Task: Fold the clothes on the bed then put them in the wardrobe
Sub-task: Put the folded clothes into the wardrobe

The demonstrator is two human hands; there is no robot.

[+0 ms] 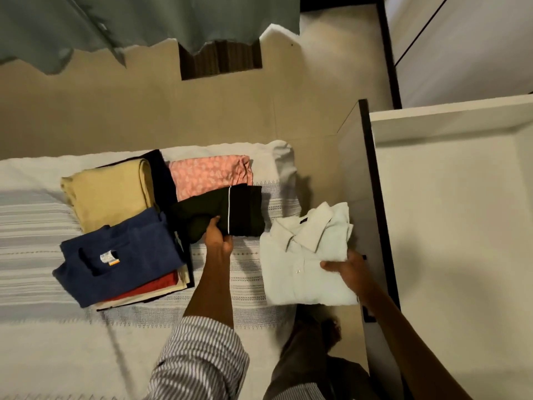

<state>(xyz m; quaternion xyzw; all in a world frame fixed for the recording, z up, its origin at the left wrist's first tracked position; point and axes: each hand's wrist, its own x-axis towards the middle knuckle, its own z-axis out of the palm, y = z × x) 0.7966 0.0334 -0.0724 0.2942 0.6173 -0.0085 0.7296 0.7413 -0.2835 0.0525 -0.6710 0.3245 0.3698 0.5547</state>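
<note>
So the bed [43, 327] is taking up most of the lower left, covered in a white spread with grey woven stripes, and the open wardrobe [450, 226] is sitting right next to it on the right, white inside with a dark front edge. A grey-green curtain [144, 21] is hanging along the top. On the bed there's a folded tan garment [106, 194] lying on something dark, and overlapping its near edge is a blue T-shirt [121, 255], topping a small stack with red and cream pieces peeking out underneath. A pink patterned piece [207, 174] is lying folded beside the tan one. The right hand [346, 272] is gripping the folded white collared shirt [302, 264] by its right edge, thumb on top, holding it at the bed's corner just beside the wardrobe opening. The left hand [217, 235], striped sleeve pushed up, is pinching the near edge of the folded dark shorts with white piping [230, 209], which are partly overlapping the pink piece.
</note>
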